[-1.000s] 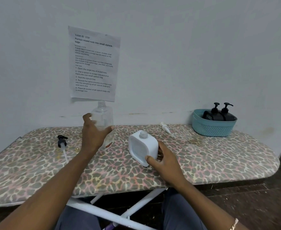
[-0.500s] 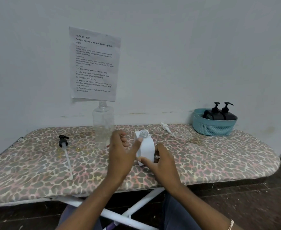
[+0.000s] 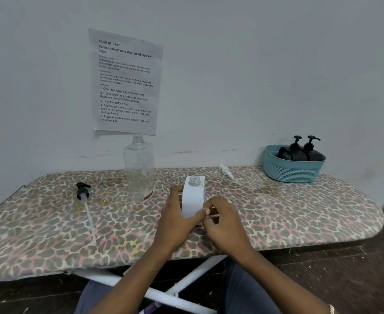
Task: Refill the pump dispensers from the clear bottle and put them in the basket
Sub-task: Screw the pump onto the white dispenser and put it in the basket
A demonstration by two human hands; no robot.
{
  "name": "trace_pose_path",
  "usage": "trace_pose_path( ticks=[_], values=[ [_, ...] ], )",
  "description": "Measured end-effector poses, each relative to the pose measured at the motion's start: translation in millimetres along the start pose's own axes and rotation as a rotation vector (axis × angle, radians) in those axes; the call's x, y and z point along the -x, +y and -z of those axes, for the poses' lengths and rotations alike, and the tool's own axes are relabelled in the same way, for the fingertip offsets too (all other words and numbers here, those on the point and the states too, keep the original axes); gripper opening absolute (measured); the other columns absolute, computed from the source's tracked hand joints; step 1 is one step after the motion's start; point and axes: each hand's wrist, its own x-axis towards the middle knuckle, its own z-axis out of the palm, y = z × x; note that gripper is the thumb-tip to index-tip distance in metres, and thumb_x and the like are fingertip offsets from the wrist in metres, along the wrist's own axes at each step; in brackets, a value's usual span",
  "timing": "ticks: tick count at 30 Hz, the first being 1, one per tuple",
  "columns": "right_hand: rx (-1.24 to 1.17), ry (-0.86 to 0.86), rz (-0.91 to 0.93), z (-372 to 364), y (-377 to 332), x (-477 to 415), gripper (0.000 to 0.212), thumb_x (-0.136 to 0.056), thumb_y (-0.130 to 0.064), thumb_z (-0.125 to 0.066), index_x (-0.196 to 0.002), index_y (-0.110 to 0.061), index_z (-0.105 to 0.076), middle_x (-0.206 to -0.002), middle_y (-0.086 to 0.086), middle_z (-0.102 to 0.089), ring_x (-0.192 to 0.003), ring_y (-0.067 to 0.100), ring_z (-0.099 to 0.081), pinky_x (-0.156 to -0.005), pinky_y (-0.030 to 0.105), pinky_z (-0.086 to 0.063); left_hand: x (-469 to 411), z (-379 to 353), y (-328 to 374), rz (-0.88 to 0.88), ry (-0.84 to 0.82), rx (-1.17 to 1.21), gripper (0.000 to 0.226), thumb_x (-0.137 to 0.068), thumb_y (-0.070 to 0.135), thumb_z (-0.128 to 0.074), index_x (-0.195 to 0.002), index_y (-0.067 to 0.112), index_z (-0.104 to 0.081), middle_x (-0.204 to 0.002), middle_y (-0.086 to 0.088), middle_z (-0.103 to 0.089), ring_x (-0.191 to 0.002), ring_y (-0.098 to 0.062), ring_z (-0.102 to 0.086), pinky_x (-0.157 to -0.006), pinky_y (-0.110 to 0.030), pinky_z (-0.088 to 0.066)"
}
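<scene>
A white square dispenser bottle (image 3: 193, 196) with an open neck stands upright on the leopard-print board (image 3: 50, 223). My left hand (image 3: 175, 218) grips its left side and my right hand (image 3: 222, 220) holds its lower right side. The clear bottle (image 3: 139, 168), uncapped, stands just behind and to the left, apart from my hands. A white pump head (image 3: 228, 173) lies behind the dispenser. A black pump head with a long tube (image 3: 83, 196) lies at the left. The teal basket (image 3: 293, 171) at the back right holds two black pump dispensers (image 3: 302, 150).
The board stands against a grey wall with a printed paper sheet (image 3: 125, 82) taped above the clear bottle. White board legs (image 3: 186, 279) and a dark floor show below the front edge.
My left hand let go of the clear bottle, which now stands on the board, and moved right onto the white dispenser. The dispenser went from tilted to upright.
</scene>
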Motion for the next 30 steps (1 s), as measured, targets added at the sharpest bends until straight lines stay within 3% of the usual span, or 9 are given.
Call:
trace_pose_path(
  ticks=[4, 10, 13, 17, 20, 22, 27, 30],
  values=[
    [-0.004, 0.036, -0.095, 11.5, 6.3, -13.4, 0.018, -0.089, -0.004, -0.062, -0.095, -0.02, -0.067, -0.099, -0.008, -0.067, -0.088, -0.004, -0.064, -0.069, 0.007, -0.046, -3.2, 2.8, -5.0, 0.007, -0.048, -0.028, 0.068, -0.069, 0.051, -0.071, -0.129, 0.04, -0.042, -0.112, 0.007, -0.063, -0.092, -0.015, -0.067, -0.064, -0.042, -0.061],
    [0.042, 0.176, -0.12, 37.4, 9.2, -59.1, 0.012, -0.094, -0.009, -0.062, -0.1, -0.016, -0.069, -0.096, -0.007, -0.067, -0.085, 0.003, -0.062, -0.067, 0.015, -0.045, -11.5, 7.5, -10.3, 0.065, -0.116, 0.007, 0.061, -0.083, 0.022, -0.075, -0.134, 0.036, -0.043, -0.109, -0.003, -0.062, -0.068, -0.024, -0.074, -0.047, -0.036, -0.059],
    [0.203, 0.198, -0.106, 43.3, 24.1, -103.5, 0.009, -0.094, -0.016, -0.064, -0.101, -0.013, -0.07, -0.097, -0.002, -0.066, -0.083, 0.009, -0.061, -0.065, 0.019, -0.043, -13.8, 8.5, -16.0, 0.062, -0.135, 0.012, 0.065, -0.076, 0.034, -0.072, -0.134, 0.041, -0.043, -0.115, -0.002, -0.062, -0.077, -0.026, -0.074, -0.049, -0.032, -0.059],
    [0.423, 0.117, -0.18, 45.5, 57.3, -170.7, 0.028, -0.091, -0.028, -0.07, -0.106, -0.005, -0.071, -0.103, 0.009, -0.069, -0.092, 0.024, -0.063, -0.074, 0.029, -0.043, -16.6, 7.8, -22.8, 0.059, -0.143, 0.026, 0.066, -0.075, 0.039, -0.072, -0.134, 0.044, -0.043, -0.118, 0.001, -0.063, -0.085, -0.029, -0.073, -0.054, -0.032, -0.06],
    [0.546, -0.052, -0.309, 40.8, 73.8, -207.2, 0.041, -0.089, -0.041, -0.077, -0.078, -0.007, -0.059, -0.079, 0.009, -0.061, -0.079, 0.03, -0.06, -0.06, 0.03, -0.039, -18.6, 6.9, -25.1, 0.052, -0.132, 0.045, 0.066, -0.079, 0.041, -0.076, -0.137, 0.043, -0.044, -0.121, 0.003, -0.064, -0.089, -0.027, -0.073, -0.057, -0.03, -0.061],
    [0.631, -0.146, -0.348, 34.6, 80.8, -221.3, 0.048, -0.088, -0.046, -0.078, -0.078, -0.009, -0.051, -0.081, 0.009, -0.057, -0.079, 0.029, -0.056, -0.062, 0.032, -0.039, -18.9, 6.7, -26.5, 0.052, -0.124, 0.057, 0.066, -0.082, 0.036, -0.079, -0.138, 0.041, -0.045, -0.122, 0.005, -0.064, -0.095, -0.02, -0.071, -0.061, -0.03, -0.062],
    [0.701, -0.26, -0.424, 17.9, 92.9, -236.9, 0.04, -0.09, -0.035, -0.078, -0.107, -0.005, -0.056, -0.118, 0.019, -0.065, -0.107, 0.035, -0.062, -0.076, 0.034, -0.042, -17.6, 5.4, -29.5, 0.064, -0.125, 0.069, 0.073, -0.078, 0.047, -0.075, -0.143, 0.042, -0.043, -0.125, 0.007, -0.063, -0.101, -0.019, -0.07, -0.065, -0.031, -0.063],
    [0.671, -0.247, -0.435, 14.7, 96.8, -239.9, 0.035, -0.086, -0.026, -0.08, -0.095, -0.006, -0.053, -0.108, 0.018, -0.063, -0.095, 0.033, -0.059, -0.073, 0.033, -0.042, -17.3, 4.2, -29.7, 0.057, -0.12, 0.055, 0.076, -0.077, 0.051, -0.072, -0.145, 0.04, -0.041, -0.126, 0.008, -0.062, -0.106, -0.016, -0.068, -0.071, -0.036, -0.064]
  ],
)
